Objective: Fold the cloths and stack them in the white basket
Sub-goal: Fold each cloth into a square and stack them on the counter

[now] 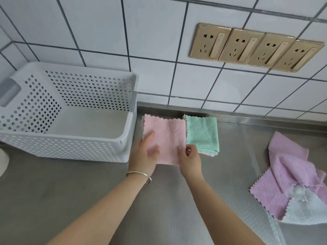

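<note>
Pink cloth — folded square, flat on the steel desk, just right of the white basket, whose floor shows bare. Left hand presses it with spread fingers, nearer the basket; right hand pinches its right edge. Folded green cloth touches its right side; layers beneath unclear. Unfolded purple cloth and white cloth — well right, partly cut off.
</note>
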`<state>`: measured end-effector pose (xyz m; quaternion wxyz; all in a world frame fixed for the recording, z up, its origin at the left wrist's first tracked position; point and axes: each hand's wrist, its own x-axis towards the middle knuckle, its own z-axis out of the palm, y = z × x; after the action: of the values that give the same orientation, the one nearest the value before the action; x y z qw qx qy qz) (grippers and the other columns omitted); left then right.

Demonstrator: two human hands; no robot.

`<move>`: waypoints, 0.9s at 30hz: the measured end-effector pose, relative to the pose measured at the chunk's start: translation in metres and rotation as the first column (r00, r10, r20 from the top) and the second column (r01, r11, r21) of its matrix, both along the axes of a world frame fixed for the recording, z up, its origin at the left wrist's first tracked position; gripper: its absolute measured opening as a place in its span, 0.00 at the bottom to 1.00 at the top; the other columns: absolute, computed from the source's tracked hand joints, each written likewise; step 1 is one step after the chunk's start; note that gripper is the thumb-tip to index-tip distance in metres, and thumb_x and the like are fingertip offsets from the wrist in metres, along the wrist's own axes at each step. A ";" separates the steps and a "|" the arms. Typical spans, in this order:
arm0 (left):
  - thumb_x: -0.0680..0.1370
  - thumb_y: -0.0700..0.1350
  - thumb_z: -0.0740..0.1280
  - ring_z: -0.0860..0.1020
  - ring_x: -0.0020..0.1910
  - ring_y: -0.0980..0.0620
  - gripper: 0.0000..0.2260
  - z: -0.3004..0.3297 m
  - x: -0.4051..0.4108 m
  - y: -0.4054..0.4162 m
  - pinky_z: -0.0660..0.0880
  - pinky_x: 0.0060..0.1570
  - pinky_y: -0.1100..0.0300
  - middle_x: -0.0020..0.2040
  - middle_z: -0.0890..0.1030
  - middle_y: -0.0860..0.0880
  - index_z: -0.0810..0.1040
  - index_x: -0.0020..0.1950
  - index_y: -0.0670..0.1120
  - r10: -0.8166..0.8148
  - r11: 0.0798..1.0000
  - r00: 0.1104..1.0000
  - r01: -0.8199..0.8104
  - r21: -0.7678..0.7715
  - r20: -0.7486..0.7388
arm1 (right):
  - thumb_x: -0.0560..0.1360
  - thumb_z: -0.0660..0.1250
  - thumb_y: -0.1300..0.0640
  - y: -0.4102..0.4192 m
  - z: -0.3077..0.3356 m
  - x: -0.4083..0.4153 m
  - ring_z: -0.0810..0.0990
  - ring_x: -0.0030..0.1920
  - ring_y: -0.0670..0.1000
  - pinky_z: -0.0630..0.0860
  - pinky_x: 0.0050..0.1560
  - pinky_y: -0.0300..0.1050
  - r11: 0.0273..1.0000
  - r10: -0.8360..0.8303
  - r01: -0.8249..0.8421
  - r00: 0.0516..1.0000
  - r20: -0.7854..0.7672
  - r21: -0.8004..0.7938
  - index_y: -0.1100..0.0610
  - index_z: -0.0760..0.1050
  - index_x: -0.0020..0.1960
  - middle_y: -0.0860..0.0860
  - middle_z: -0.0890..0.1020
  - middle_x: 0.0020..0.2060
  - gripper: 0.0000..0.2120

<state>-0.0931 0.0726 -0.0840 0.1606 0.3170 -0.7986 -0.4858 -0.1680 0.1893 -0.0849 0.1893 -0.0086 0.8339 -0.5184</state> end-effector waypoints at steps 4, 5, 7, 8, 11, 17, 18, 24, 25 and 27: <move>0.76 0.43 0.63 0.73 0.60 0.49 0.25 -0.012 -0.039 -0.026 0.65 0.55 0.65 0.70 0.65 0.48 0.63 0.71 0.55 -0.042 0.998 0.985 0.050 -0.046 0.168 | 0.78 0.61 0.51 -0.029 -0.013 -0.038 0.73 0.41 0.50 0.67 0.42 0.42 0.998 -0.018 0.014 0.998 0.061 0.059 0.56 0.68 0.48 0.46 0.73 0.36 0.08; 0.76 0.42 0.63 0.72 0.62 0.49 0.25 -0.017 -0.047 -0.032 0.64 0.55 0.65 0.71 0.64 0.48 0.63 0.72 0.55 -0.044 0.997 0.978 0.057 -0.055 0.205 | 0.77 0.61 0.50 -0.035 -0.019 -0.046 0.74 0.41 0.51 0.67 0.42 0.42 0.997 -0.021 0.014 0.997 0.080 0.081 0.56 0.69 0.49 0.47 0.74 0.37 0.09; 0.76 0.42 0.63 0.71 0.64 0.47 0.25 -0.027 -0.056 -0.040 0.65 0.58 0.63 0.72 0.62 0.48 0.62 0.72 0.54 -0.056 0.995 0.961 0.075 -0.059 0.270 | 0.77 0.60 0.49 -0.042 -0.031 -0.054 0.75 0.42 0.53 0.69 0.42 0.43 0.992 -0.026 0.011 0.992 0.120 0.122 0.57 0.70 0.49 0.49 0.76 0.39 0.10; 0.76 0.42 0.63 0.70 0.65 0.47 0.25 -0.030 -0.059 -0.042 0.65 0.60 0.62 0.73 0.62 0.48 0.62 0.72 0.54 -0.068 0.994 0.952 0.090 -0.058 0.299 | 0.77 0.60 0.49 -0.044 -0.035 -0.055 0.76 0.42 0.53 0.69 0.42 0.43 0.990 -0.028 0.009 0.991 0.131 0.144 0.57 0.70 0.49 0.50 0.76 0.39 0.10; 0.76 0.42 0.64 0.70 0.65 0.46 0.25 -0.043 -0.061 -0.046 0.66 0.63 0.59 0.73 0.62 0.48 0.62 0.72 0.53 -0.068 0.993 0.934 0.097 -0.067 0.351 | 0.77 0.61 0.50 -0.046 -0.047 -0.056 0.75 0.43 0.53 0.70 0.44 0.44 0.981 -0.040 0.012 0.989 0.143 0.191 0.57 0.71 0.49 0.51 0.76 0.41 0.10; 0.76 0.43 0.63 0.72 0.62 0.44 0.25 -0.051 -0.063 -0.048 0.68 0.61 0.57 0.71 0.63 0.46 0.62 0.72 0.52 -0.059 0.990 0.913 0.105 -0.092 0.404 | 0.77 0.60 0.51 -0.051 -0.056 -0.052 0.77 0.42 0.55 0.75 0.43 0.48 0.968 -0.047 0.020 0.994 0.101 0.249 0.57 0.68 0.47 0.51 0.76 0.38 0.08; 0.76 0.43 0.63 0.72 0.62 0.44 0.25 -0.049 -0.063 -0.047 0.68 0.61 0.57 0.72 0.62 0.47 0.61 0.72 0.53 -0.075 0.987 0.903 0.126 -0.095 0.423 | 0.78 0.59 0.51 -0.050 -0.056 -0.050 0.77 0.42 0.56 0.75 0.44 0.50 0.970 -0.053 0.030 0.995 0.088 0.243 0.57 0.68 0.47 0.52 0.77 0.39 0.09; 0.77 0.45 0.62 0.72 0.61 0.41 0.24 -0.048 -0.059 -0.054 0.72 0.59 0.50 0.71 0.63 0.44 0.62 0.72 0.54 -0.047 0.959 0.877 0.174 -0.224 0.477 | 0.76 0.56 0.59 -0.055 -0.031 -0.038 0.77 0.45 0.58 0.73 0.44 0.49 0.947 0.087 -0.129 0.985 0.152 0.295 0.59 0.65 0.56 0.56 0.77 0.45 0.10; 0.76 0.44 0.63 0.71 0.61 0.39 0.23 -0.048 -0.057 -0.054 0.71 0.59 0.48 0.69 0.64 0.42 0.63 0.71 0.53 -0.018 0.945 0.878 0.172 -0.280 0.478 | 0.75 0.55 0.60 -0.054 -0.023 -0.036 0.78 0.48 0.60 0.74 0.46 0.49 0.935 0.139 -0.172 0.982 0.126 0.311 0.60 0.64 0.59 0.58 0.79 0.48 0.13; 0.73 0.44 0.66 0.71 0.59 0.36 0.23 -0.047 -0.049 -0.053 0.71 0.58 0.44 0.66 0.66 0.40 0.67 0.67 0.52 0.031 0.932 0.870 0.153 -0.330 0.493 | 0.74 0.55 0.61 -0.034 -0.017 -0.034 0.79 0.50 0.62 0.73 0.45 0.49 0.906 0.224 -0.223 0.974 0.041 0.360 0.59 0.64 0.61 0.59 0.80 0.50 0.16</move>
<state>-0.1417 0.0192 -0.1309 -0.0077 0.3691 -0.8977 -0.2406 -0.2020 0.1553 -0.1018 0.2452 -0.0694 0.9088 -0.3305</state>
